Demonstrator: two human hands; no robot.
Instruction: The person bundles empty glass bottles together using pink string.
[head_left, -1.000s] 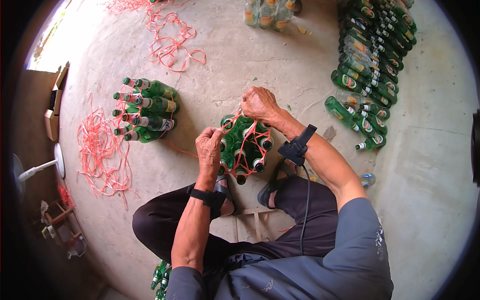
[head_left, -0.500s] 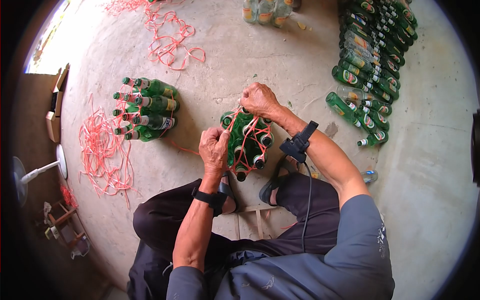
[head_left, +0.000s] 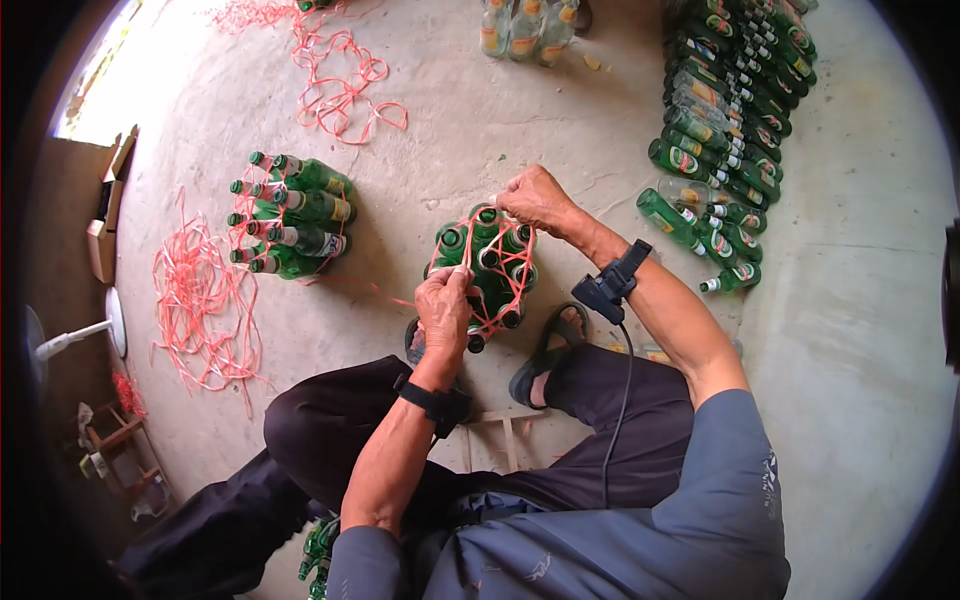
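Observation:
Between my feet stands a bundle of upright green glass bottles [head_left: 487, 285], their necks laced together with pink plastic twine [head_left: 519, 275]. My left hand [head_left: 443, 305] is closed at the bundle's near left side, pinching a strand between thumb and fingers. Beyond the far right bottles, my right hand [head_left: 540, 200] is also closed, with the twine pulled up to its fingertips. Strands cross between the bottle necks in a web. My left hand hides part of the bundle's left side.
A second tied bundle of green bottles [head_left: 298, 215] stands to the left, beside a loose heap of pink twine [head_left: 205, 300]. Rows of bottles [head_left: 735, 120] lie at the right. Clear bottles [head_left: 525, 30] stand at the back. A white fan [head_left: 115, 322] is far left.
My left hand has moved right and nearer to me over the bundle. My right hand has shifted slightly right, away from the bottle necks. My left leg has swung outward, and the view has shifted slightly.

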